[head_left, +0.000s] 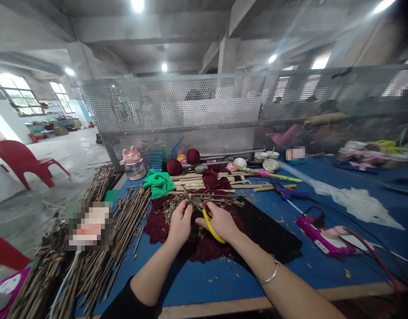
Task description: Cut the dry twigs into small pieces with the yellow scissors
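Observation:
My right hand (220,220) is closed around scissors with a yellow handle (210,228). Their metal blades (194,201) point up and left, partly open, over a pile of dried twigs (172,204). Close by on the left, my left hand (180,219) is closed in a pinch on some of the dried twigs, just under the blade tips; exactly how many pieces it grips is hidden. Beneath both hands spreads a dark red cloth (204,252), scattered with dry bits.
Long dried stems (124,235) lie in bundles at left. Behind the work are pale sticks (187,182), a green cloth (158,184), dark red yarn balls (193,156) and a pink-lidded bottle (133,164). To the right are a blue glue gun (285,190) and a purple power strip (323,239) with cords.

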Tool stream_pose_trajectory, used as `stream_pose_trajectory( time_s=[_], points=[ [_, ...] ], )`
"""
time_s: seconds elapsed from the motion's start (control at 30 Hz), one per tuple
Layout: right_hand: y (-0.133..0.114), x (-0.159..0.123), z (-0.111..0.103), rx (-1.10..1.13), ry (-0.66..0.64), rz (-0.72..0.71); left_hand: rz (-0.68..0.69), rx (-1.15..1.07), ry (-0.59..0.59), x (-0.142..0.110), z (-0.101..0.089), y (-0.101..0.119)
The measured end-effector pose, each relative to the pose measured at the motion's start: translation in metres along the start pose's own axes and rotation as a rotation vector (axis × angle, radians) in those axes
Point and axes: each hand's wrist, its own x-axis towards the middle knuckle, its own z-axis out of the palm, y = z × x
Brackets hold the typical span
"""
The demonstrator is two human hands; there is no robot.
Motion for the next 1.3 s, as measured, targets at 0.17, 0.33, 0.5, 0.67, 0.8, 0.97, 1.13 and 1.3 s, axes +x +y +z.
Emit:
stream_pose_trajectory(
  time_s=[0.17,0.33,0.5,0.67,0.8,0.97,1.13,1.3],
  points=[
    [0.0,0.0,0.001,0.02,0.061,-0.051,0.013,-0.01,-0.077,-0.001,0.002,-0.003],
    [0.0,0.001,0.001,-0.031,0.164,-0.145,0.007,-0.023,-0.164,-0.004,0.004,-0.004],
    [0.001,0.001,0.004,-0.056,0.185,-0.167,0.092,0.031,-0.156,-0.005,0.004,0.002],
    [0.002,0.002,0.009,0.053,0.15,-0.176,0.142,0.106,-0.146,-0.006,0.005,0.004],
    [0.003,0.001,0.012,0.204,0.038,-0.116,0.162,0.194,-0.108,-0.009,0.005,0.004],
    [0.001,0.001,0.014,0.251,-0.019,-0.04,0.152,0.298,-0.07,-0.01,0.003,0.003],
    [-0.001,-0.001,0.012,0.268,-0.046,-0.022,0.137,0.296,-0.077,-0.01,0.002,0.003],
    [0.001,-0.002,0.01,0.232,-0.055,-0.013,0.151,0.308,-0.085,-0.01,0.001,0.004]
  ],
)
